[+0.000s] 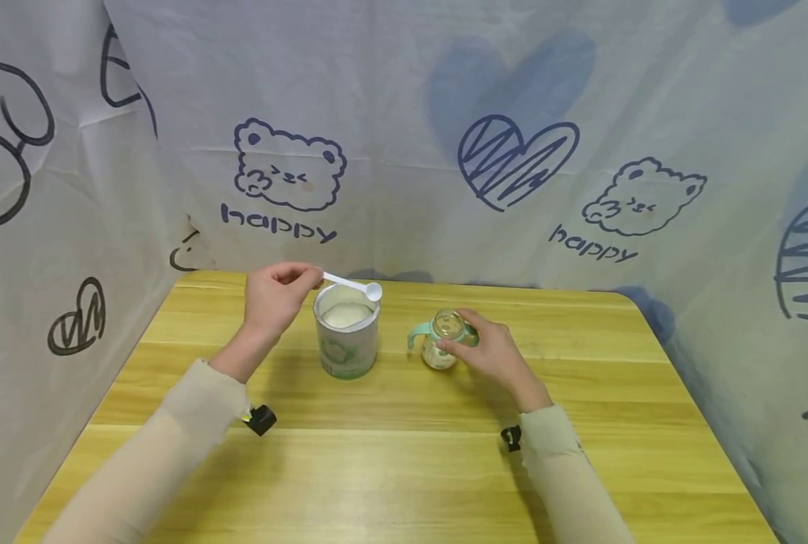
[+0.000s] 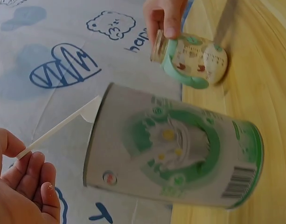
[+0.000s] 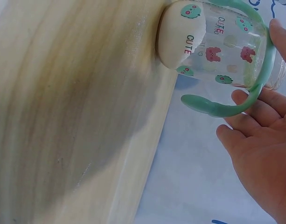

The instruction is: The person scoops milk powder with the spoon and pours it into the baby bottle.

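My left hand (image 1: 274,300) pinches the end of a white long-handled scoop (image 1: 349,283), whose bowl hangs over the rim of an uncovered milk powder can (image 1: 347,351). Pale powder (image 1: 346,315) shows inside that can; its side bears a green printed design in the left wrist view. To the right, my right hand (image 1: 488,347) grips a clear baby bottle (image 3: 217,51) near its neck, thumb on one side and fingers on the other. The bottle stands lidless on the table, with green handles (image 3: 217,108) and a layer of pale powder in its base.
The wooden table (image 1: 390,468) has rounded far corners. Right behind it hangs a white cloth (image 1: 404,151) printed with hearts and bears, which also runs along both sides. A small black wrist camera (image 1: 261,419) sits beside the left sleeve.
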`<control>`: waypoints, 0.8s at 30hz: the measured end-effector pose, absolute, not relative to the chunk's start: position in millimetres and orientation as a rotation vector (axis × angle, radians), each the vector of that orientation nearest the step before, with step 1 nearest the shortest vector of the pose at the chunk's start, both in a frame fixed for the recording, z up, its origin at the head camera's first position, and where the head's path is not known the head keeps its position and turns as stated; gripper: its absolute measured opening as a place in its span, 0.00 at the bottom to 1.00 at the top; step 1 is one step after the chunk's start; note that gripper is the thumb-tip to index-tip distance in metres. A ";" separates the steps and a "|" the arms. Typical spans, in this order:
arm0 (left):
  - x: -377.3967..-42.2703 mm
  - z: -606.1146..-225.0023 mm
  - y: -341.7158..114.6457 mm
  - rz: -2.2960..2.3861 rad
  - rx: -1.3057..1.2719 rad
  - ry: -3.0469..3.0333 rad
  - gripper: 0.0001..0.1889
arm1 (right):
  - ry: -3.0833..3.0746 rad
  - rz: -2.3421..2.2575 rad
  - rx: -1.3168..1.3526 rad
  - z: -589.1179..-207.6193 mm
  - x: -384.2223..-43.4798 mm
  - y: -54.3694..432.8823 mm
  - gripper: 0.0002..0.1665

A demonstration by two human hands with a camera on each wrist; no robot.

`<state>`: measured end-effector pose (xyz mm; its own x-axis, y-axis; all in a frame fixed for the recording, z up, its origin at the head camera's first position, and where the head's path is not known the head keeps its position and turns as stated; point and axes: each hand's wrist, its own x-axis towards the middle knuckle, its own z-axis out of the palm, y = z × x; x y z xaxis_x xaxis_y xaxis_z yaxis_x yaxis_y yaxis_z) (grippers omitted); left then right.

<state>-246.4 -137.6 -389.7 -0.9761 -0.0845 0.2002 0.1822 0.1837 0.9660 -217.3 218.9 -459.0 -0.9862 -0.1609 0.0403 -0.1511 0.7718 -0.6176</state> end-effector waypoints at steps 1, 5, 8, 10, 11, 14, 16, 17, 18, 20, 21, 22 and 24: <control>-246.0 -390.3 -140.1 -1.875 -0.082 -2.254 0.14 | 2.945 -1.022 -0.261 -459.6 -217.7 218.8 0.54; -243.4 -391.7 -147.8 -1.857 -0.057 -2.274 0.15 | 2.945 -1.032 -0.267 -459.7 -217.6 217.8 0.53; -242.9 -394.1 -151.9 -1.840 -0.046 -2.285 0.15 | 2.942 -1.037 -0.260 -459.3 -216.8 217.6 0.53; -243.2 -396.5 -153.7 -1.822 -0.035 -2.298 0.14 | 2.940 -1.035 -0.251 -460.1 -216.6 218.0 0.53; -243.3 -397.6 -154.3 -1.813 -0.028 -2.306 0.14 | 2.939 -1.034 -0.248 -460.5 -216.4 218.3 0.54; -243.6 -401.7 -155.3 -1.784 -0.006 -2.333 0.13 | 2.937 -1.038 -0.240 -461.8 -216.2 218.8 0.55; -243.8 -404.7 -155.6 -1.763 0.011 -2.355 0.13 | 2.936 -1.041 -0.238 -462.1 -216.1 218.8 0.55; -244.1 -406.5 -155.7 -1.754 0.016 -2.363 0.13 | 2.937 -1.040 -0.239 -462.3 -216.1 218.9 0.55; -244.3 -408.1 -155.7 -1.746 0.017 -2.371 0.13 | 2.937 -1.041 -0.239 -462.4 -216.1 218.9 0.55; -244.8 -411.2 -155.8 -1.729 0.018 -2.392 0.13 | 2.936 -1.041 -0.237 -462.4 -216.1 218.6 0.55; -245.2 -412.6 -155.8 -1.721 0.014 -2.402 0.13 | 2.935 -1.042 -0.235 -462.2 -216.0 218.4 0.55; -245.5 -414.0 -155.8 -1.710 0.008 -2.412 0.13 | 2.934 -1.042 -0.235 -462.1 -215.9 218.2 0.56; -245.9 -416.9 -155.7 -1.686 -0.001 -2.441 0.13 | 2.931 -1.044 -0.234 -462.0 -216.0 217.8 0.56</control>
